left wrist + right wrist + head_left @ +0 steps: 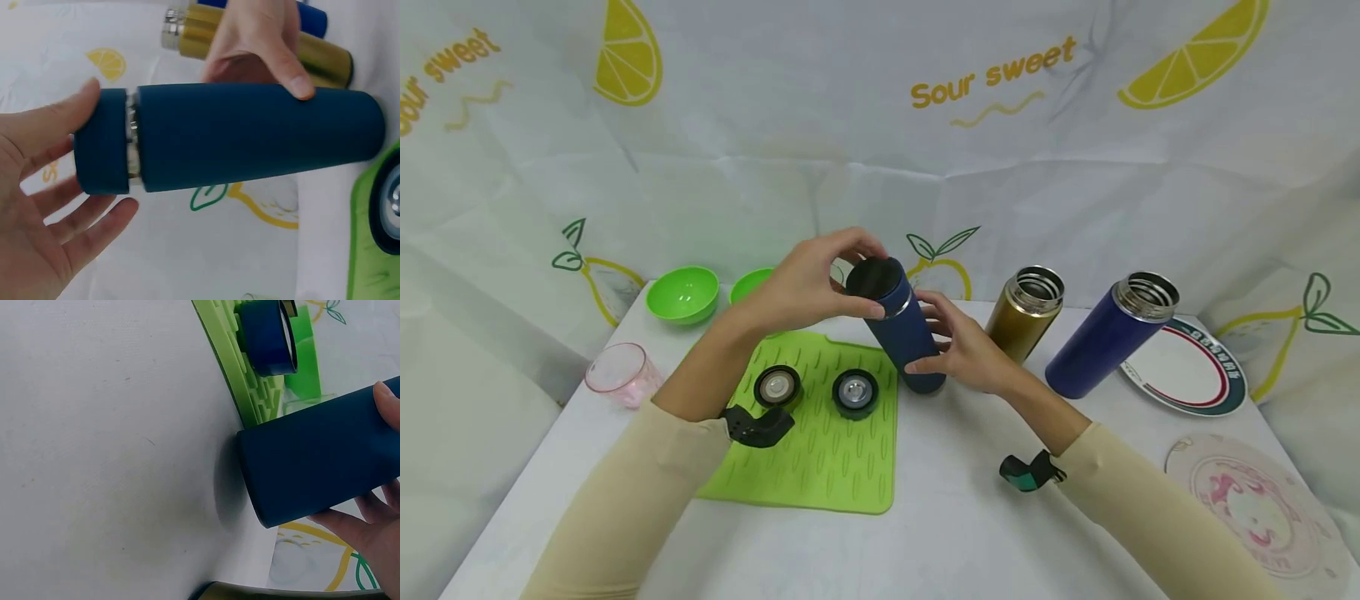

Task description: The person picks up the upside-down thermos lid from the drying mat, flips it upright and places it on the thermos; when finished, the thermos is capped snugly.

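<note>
A dark blue insulated bottle point(917, 354) leans over the table beside the green mat, its base at or near the table. My left hand point(801, 283) holds its blue lid point(880, 282) between thumb and fingers. The left wrist view shows a metal band in the gap between lid point(103, 140) and body point(250, 134). With thumb on one side and fingers on the other, my right hand point(962, 346) grips the body lower down. Two dark, round lids, one on the left point(777, 387) and one on the right point(855, 393), lie inner side up on the mat point(820, 471).
Right of my right hand stand a lidless gold bottle point(1018, 321) and a lidless purple-blue bottle point(1093, 342). Behind them lies a rimmed plate point(1234, 392); a round pink-printed mat point(1255, 508) is nearer. Green bowls point(683, 296) and a pink cup point(623, 377) are on the left.
</note>
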Available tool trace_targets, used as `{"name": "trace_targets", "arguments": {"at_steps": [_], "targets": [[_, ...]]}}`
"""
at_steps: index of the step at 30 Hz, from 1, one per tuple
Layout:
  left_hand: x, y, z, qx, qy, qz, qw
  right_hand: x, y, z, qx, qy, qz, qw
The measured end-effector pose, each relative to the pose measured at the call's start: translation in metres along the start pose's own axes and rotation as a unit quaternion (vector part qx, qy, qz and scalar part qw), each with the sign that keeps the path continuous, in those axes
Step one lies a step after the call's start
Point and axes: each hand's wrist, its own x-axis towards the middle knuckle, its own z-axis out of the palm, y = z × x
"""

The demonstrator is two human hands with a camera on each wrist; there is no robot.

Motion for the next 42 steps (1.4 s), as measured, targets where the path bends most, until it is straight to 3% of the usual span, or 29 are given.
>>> {"name": "trace_targets", "arguments": {"at_steps": [4, 7, 10, 14, 17, 21, 24, 29, 33, 37, 42], "targets": [[-0.002, 0.001, -0.009, -0.038, -0.059, 0.019, 0.9974, 0.0, 0.0, 0.0, 0.004, -0.004, -0.001, 1.0], [-0.004, 0.001, -0.011, -0.024, -0.084, 0.019, 0.996, 0.001, 0.0, 0.001, 0.005, -0.006, 0.001, 1.0], [-0.005, 0.003, -0.007, 0.024, -0.073, 0.007, 0.997, 0.001, 0.0, 0.002, 0.002, -0.011, -0.002, 1.0], [-0.003, 0.009, 0.001, 0.09, -0.024, -0.02, 0.9955, 0.002, -0.002, 0.003, -0.004, -0.017, -0.015, 1.0], [-0.001, 0.011, 0.004, 0.107, -0.012, -0.016, 0.9941, 0.003, -0.003, 0.002, -0.001, -0.017, -0.014, 1.0], [0.0, 0.011, 0.001, 0.085, -0.032, 0.036, 0.9952, 0.002, -0.003, 0.001, 0.003, -0.018, -0.006, 1.0], [-0.001, 0.009, -0.003, 0.044, -0.059, 0.063, 0.9953, 0.002, -0.002, 0.001, 0.002, -0.02, -0.006, 1.0], [-0.003, 0.007, -0.006, 0.002, -0.085, 0.049, 0.9952, 0.002, -0.001, 0.001, 0.001, -0.022, -0.009, 1.0], [-0.005, 0.01, -0.005, 0.056, -0.05, 0.003, 0.9972, 0.001, 0.0, 0.001, 0.002, -0.02, -0.011, 1.0], [-0.004, 0.016, 0.0, 0.117, 0.0, -0.044, 0.9922, 0.0, -0.001, 0.0, 0.002, -0.018, -0.013, 1.0], [-0.003, 0.016, -0.001, 0.109, 0.018, -0.038, 0.9932, 0.001, -0.002, 0.0, 0.004, -0.02, -0.017, 1.0]]}}
